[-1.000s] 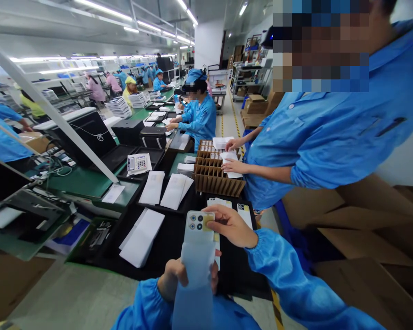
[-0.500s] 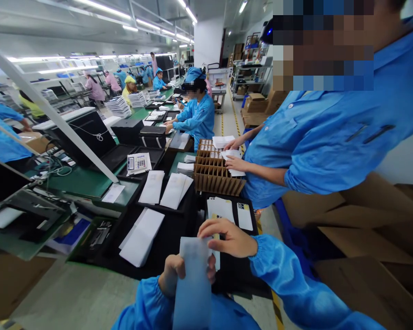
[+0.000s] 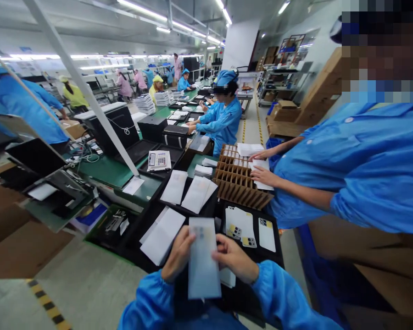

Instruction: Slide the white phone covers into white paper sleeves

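A translucent white sleeve (image 3: 204, 266) stands between my two hands, with a camera-like pattern faintly showing through near its top. My left hand (image 3: 179, 251) grips its left edge. On the opposite edge, the curled fingers of my right hand (image 3: 234, 257) pinch it. Just beyond, white phone back panels (image 3: 241, 222) with camera cutouts and yellow patches lie on a black tray. One separate panel (image 3: 267, 234) lies at the right of that tray. A pile of white sleeves (image 3: 162, 236) rests left of my hands, and more sleeves (image 3: 174, 186) lie farther back.
A cardboard divider box (image 3: 242, 195) stands beyond the panels, where a co-worker's hands (image 3: 263, 172) handle white pieces. A calculator (image 3: 159, 160) sits on the green bench. A slanted white post (image 3: 86, 96) rises at left. Cardboard boxes and a blue bin lie on the right.
My right hand has come down from the sleeve's top to its right edge. The sleeve is raised, its lower end now visible. The view has swung left.
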Demonstrator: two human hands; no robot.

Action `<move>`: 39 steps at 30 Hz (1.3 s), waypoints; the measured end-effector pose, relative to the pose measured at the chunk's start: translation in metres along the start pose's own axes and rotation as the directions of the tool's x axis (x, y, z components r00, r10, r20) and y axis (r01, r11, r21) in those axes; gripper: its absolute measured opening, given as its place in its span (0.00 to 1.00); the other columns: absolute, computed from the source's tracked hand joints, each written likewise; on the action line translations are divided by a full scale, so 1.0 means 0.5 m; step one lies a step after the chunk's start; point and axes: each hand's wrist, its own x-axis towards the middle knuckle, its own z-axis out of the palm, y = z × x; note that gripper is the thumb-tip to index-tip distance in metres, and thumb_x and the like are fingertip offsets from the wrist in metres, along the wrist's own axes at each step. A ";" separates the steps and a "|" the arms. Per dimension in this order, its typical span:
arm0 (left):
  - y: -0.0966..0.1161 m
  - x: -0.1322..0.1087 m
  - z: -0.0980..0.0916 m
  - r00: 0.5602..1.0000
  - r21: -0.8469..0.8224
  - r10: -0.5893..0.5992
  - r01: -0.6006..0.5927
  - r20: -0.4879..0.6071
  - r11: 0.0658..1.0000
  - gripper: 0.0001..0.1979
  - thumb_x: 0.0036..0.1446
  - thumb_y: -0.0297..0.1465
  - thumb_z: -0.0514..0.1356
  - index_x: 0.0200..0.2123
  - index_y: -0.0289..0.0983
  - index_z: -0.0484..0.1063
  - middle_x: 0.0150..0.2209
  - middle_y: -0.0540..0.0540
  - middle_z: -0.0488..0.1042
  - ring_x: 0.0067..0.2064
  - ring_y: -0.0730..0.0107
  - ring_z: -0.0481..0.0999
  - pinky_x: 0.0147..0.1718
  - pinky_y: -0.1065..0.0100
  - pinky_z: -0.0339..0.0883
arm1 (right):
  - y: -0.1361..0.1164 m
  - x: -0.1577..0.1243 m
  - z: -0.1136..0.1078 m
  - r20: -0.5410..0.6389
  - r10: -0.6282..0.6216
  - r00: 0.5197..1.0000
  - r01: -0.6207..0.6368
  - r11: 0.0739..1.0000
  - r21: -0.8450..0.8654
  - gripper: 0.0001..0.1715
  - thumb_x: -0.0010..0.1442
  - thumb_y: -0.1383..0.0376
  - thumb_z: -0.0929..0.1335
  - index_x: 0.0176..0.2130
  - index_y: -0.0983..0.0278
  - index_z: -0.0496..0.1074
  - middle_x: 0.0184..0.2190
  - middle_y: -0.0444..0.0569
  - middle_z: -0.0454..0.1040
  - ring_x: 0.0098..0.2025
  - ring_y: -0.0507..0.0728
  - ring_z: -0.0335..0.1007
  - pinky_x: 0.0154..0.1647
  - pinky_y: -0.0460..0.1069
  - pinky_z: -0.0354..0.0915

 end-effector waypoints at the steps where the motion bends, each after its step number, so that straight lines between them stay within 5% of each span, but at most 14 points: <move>1: -0.007 0.018 -0.037 0.995 0.134 0.038 -0.025 -0.092 0.991 0.19 0.58 0.39 0.49 0.45 0.34 0.70 0.44 0.39 0.74 0.44 0.57 0.74 0.45 0.60 0.67 | -0.009 0.033 0.001 -0.113 -0.048 0.992 0.048 0.999 0.000 0.30 0.44 0.55 0.77 0.42 0.64 0.67 0.27 0.45 0.78 0.26 0.55 0.76 0.24 0.47 0.70; 3: -0.028 0.054 -0.117 0.967 0.340 0.077 0.010 -0.242 0.940 0.20 0.61 0.37 0.46 0.48 0.32 0.67 0.49 0.34 0.70 0.52 0.52 0.69 0.53 0.55 0.60 | -0.042 0.115 -0.005 -0.334 -0.167 0.928 0.163 0.986 -0.041 0.26 0.44 0.56 0.75 0.38 0.63 0.66 0.28 0.45 0.79 0.27 0.56 0.77 0.25 0.50 0.73; 6: -0.071 0.098 -0.214 0.957 0.564 0.084 0.091 -0.277 0.821 0.15 0.60 0.30 0.48 0.46 0.32 0.68 0.49 0.32 0.70 0.56 0.50 0.66 0.56 0.53 0.56 | -0.092 0.249 -0.026 -0.489 -0.248 0.836 0.214 0.969 -0.125 0.21 0.46 0.58 0.73 0.36 0.62 0.64 0.28 0.44 0.78 0.28 0.56 0.77 0.28 0.51 0.74; 10: -0.121 0.128 -0.246 0.978 0.748 0.037 0.131 -0.204 0.650 0.09 0.58 0.25 0.52 0.39 0.34 0.71 0.44 0.36 0.73 0.52 0.50 0.70 0.48 0.56 0.63 | -0.101 0.335 -0.058 -0.593 -0.308 0.744 0.161 0.944 -0.288 0.19 0.46 0.59 0.73 0.36 0.62 0.66 0.22 0.42 0.75 0.23 0.55 0.74 0.26 0.50 0.73; 16: -0.151 0.152 -0.239 0.986 0.861 -0.014 0.149 -0.164 0.487 0.06 0.58 0.28 0.54 0.35 0.35 0.70 0.40 0.38 0.74 0.44 0.55 0.75 0.40 0.62 0.65 | 0.005 0.201 -0.155 -0.685 -0.356 0.636 0.018 0.894 -0.447 0.24 0.54 0.49 0.67 0.41 0.64 0.69 0.31 0.48 0.77 0.29 0.56 0.77 0.33 0.50 0.74; 21: -0.154 0.163 -0.252 0.996 0.910 0.028 0.068 -0.086 0.409 0.07 0.58 0.30 0.54 0.31 0.37 0.70 0.37 0.42 0.74 0.40 0.61 0.76 0.38 0.65 0.65 | 0.198 0.086 -0.239 -0.815 -0.104 0.570 -0.342 0.872 -0.350 0.14 0.58 0.56 0.67 0.34 0.66 0.70 0.29 0.47 0.76 0.29 0.54 0.74 0.34 0.51 0.72; 26: -0.123 0.145 -0.244 0.980 0.952 0.159 0.068 -0.120 0.297 0.11 0.61 0.29 0.48 0.33 0.35 0.70 0.33 0.40 0.74 0.41 0.58 0.75 0.39 0.64 0.65 | 0.372 0.080 -0.225 -0.870 0.114 0.480 -0.620 0.746 -0.244 0.14 0.59 0.58 0.70 0.39 0.67 0.71 0.37 0.47 0.75 0.40 0.55 0.72 0.46 0.55 0.68; 30: -0.050 0.095 -0.249 0.901 0.953 0.329 0.226 -0.283 0.200 0.17 0.64 0.29 0.43 0.44 0.29 0.69 0.38 0.33 0.74 0.45 0.49 0.74 0.40 0.58 0.65 | 0.426 0.113 -0.200 -0.906 0.162 0.391 -0.719 0.668 -0.191 0.24 0.58 0.55 0.70 0.49 0.67 0.67 0.52 0.55 0.69 0.54 0.62 0.65 0.56 0.60 0.60; 33: 0.015 0.023 -0.231 0.739 0.909 0.533 0.296 -0.412 0.292 0.19 0.64 0.32 0.46 0.53 0.30 0.65 0.45 0.33 0.75 0.47 0.50 0.75 0.43 0.58 0.67 | 0.439 0.121 -0.202 -0.912 0.176 0.370 -0.749 0.637 -0.181 0.30 0.56 0.56 0.71 0.53 0.67 0.65 0.57 0.57 0.64 0.58 0.64 0.60 0.58 0.61 0.57; 34: 0.031 -0.006 -0.214 0.678 0.894 0.591 0.257 -0.437 0.366 0.20 0.63 0.34 0.49 0.55 0.32 0.64 0.46 0.35 0.75 0.46 0.52 0.76 0.43 0.58 0.68 | 0.441 0.121 -0.207 -0.909 0.184 0.373 -0.754 0.631 -0.182 0.30 0.56 0.56 0.71 0.53 0.67 0.64 0.57 0.57 0.63 0.58 0.64 0.59 0.58 0.61 0.57; 35: 0.041 -0.036 -0.192 0.667 0.890 0.618 0.161 -0.418 0.427 0.20 0.62 0.35 0.52 0.55 0.34 0.64 0.46 0.37 0.76 0.45 0.54 0.77 0.44 0.60 0.69 | 0.443 0.119 -0.213 -0.904 0.193 0.380 -0.758 0.625 -0.185 0.30 0.56 0.56 0.71 0.53 0.67 0.64 0.57 0.57 0.63 0.58 0.64 0.60 0.58 0.61 0.57; 37: 0.048 -0.090 -0.137 0.775 0.842 0.581 -0.122 -0.249 0.525 0.19 0.57 0.37 0.57 0.51 0.39 0.69 0.42 0.42 0.78 0.40 0.59 0.79 0.40 0.65 0.71 | 0.446 0.115 -0.228 -0.889 0.219 0.402 -0.763 0.618 -0.193 0.28 0.58 0.55 0.70 0.53 0.66 0.65 0.57 0.56 0.64 0.57 0.64 0.61 0.57 0.61 0.59; 39: 0.043 -0.123 -0.082 0.877 0.692 0.463 -0.259 -0.124 0.674 0.16 0.55 0.36 0.59 0.47 0.40 0.72 0.38 0.45 0.79 0.36 0.63 0.79 0.37 0.68 0.72 | 0.447 0.110 -0.246 -0.868 0.248 0.430 -0.760 0.618 -0.200 0.25 0.60 0.56 0.69 0.51 0.66 0.67 0.54 0.54 0.67 0.54 0.62 0.65 0.55 0.61 0.63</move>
